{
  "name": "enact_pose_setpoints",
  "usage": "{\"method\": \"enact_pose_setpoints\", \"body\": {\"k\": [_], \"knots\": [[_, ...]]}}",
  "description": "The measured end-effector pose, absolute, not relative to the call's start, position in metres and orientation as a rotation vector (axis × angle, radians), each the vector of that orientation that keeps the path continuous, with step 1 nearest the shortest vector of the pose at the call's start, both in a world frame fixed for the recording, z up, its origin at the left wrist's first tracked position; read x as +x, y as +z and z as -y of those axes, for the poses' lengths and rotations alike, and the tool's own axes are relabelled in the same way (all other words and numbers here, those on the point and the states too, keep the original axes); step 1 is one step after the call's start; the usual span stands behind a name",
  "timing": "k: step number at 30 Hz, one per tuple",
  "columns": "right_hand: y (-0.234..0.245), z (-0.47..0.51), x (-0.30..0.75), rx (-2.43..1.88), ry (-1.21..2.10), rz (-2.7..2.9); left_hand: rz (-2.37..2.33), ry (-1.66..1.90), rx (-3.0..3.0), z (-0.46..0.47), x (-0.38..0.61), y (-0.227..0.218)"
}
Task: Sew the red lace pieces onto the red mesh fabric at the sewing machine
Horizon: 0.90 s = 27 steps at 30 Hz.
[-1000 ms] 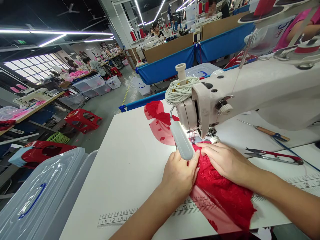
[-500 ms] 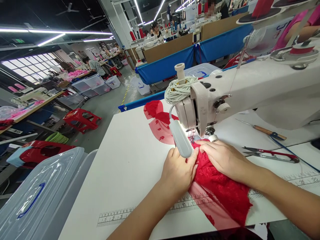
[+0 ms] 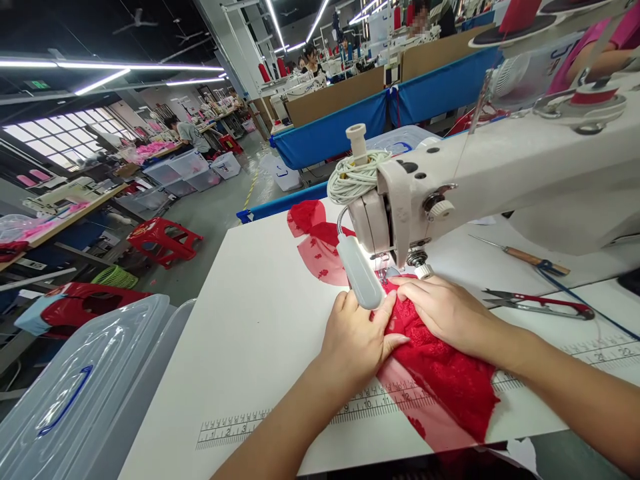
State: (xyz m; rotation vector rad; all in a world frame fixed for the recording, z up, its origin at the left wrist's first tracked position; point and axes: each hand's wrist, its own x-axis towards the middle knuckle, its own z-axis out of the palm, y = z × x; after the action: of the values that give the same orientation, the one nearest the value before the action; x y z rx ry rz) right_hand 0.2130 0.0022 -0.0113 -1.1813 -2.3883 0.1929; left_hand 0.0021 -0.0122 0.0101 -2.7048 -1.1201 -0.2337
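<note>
A red lace fabric piece [image 3: 440, 373] lies on the white sewing table [image 3: 260, 320], running under the needle of the white sewing machine [image 3: 500, 180]. My left hand [image 3: 357, 340] rests on the fabric's left edge, fingers curled and pressing it down just below the grey lamp [image 3: 361, 275]. My right hand [image 3: 440, 310] lies flat on the lace, fingers stretched toward the presser foot. More red fabric [image 3: 317, 243] lies behind the needle.
Red-handled snips [image 3: 540, 303] and a wooden-handled awl [image 3: 525, 255] lie at the right under the machine arm. A clear plastic bin with lid [image 3: 75, 393] stands at the lower left. Red stools, benches and other workers are across the aisle. A ruler strip [image 3: 280, 417] runs along the table's front.
The red lace has been fed a little farther under the needle and both hands have slid slightly up and away from me with it.
</note>
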Motion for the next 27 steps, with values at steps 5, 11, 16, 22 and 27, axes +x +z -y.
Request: {"method": "enact_pose_setpoints", "body": {"k": [5,11,16,22,27], "knots": [[-0.0092,-0.0029,0.2130,-1.170,0.183,2.381,1.102,-0.324,-2.690,0.0121,0.0017,0.0098],[-0.0100,-0.0040,0.2139,-1.154,0.173,2.398,1.141,-0.308,-2.680,0.0138,0.0033,0.0120],[-0.0126,-0.0059,0.2157,-1.124,0.159,2.419,1.147,-0.337,-2.671,0.0138,0.0043,0.0117],[-0.0153,-0.0077,0.2160,-1.122,0.181,2.415,1.131,-0.359,-2.655,0.0125,0.0037,0.0101],[-0.0148,-0.0089,0.2151,-1.137,0.216,2.408,1.130,-0.348,-2.663,0.0116,0.0032,0.0100]]}}
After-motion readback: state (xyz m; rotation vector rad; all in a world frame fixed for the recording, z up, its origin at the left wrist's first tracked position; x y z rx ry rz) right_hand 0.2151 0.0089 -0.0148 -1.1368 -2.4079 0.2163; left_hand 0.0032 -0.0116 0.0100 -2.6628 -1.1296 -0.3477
